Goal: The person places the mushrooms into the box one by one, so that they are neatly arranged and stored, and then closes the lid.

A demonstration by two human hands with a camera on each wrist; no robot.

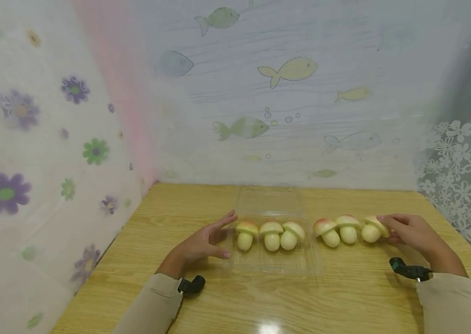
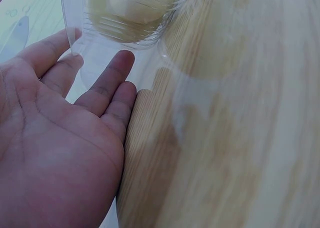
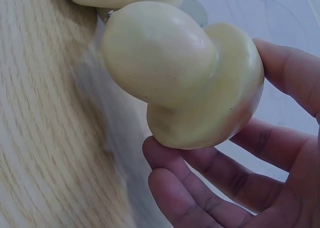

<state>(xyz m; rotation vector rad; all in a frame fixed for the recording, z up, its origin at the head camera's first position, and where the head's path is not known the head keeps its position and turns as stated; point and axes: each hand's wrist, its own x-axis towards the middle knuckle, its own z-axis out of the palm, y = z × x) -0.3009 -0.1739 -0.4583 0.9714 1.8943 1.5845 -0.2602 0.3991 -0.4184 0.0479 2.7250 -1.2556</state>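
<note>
A clear plastic clamshell box [image 1: 268, 265], lid laid back, sits on the table with three toy mushrooms [image 1: 272, 236] in a row inside. Beside its left wall is my left hand [image 1: 203, 240], fingers spread and fingertips right at the plastic; the left wrist view shows the bare palm. My right hand [image 1: 410, 232] holds a toy mushroom [image 3: 165, 63] by its cap, thumb on one side and fingers on the other. The mushroom has a pale yellow stem and a reddish tinge on the cap. Two more toy mushrooms [image 1: 347, 229] lie between it and the box.
The wooden table [image 1: 227, 306] carries everything. Behind it hangs a sheet printed with fish [image 1: 293, 69]; flowered sheets [image 1: 5, 192] stand at the left and right. The box's raised lid [image 1: 268, 199] lies toward the back. Each wrist wears a small black camera mount [image 1: 192, 285].
</note>
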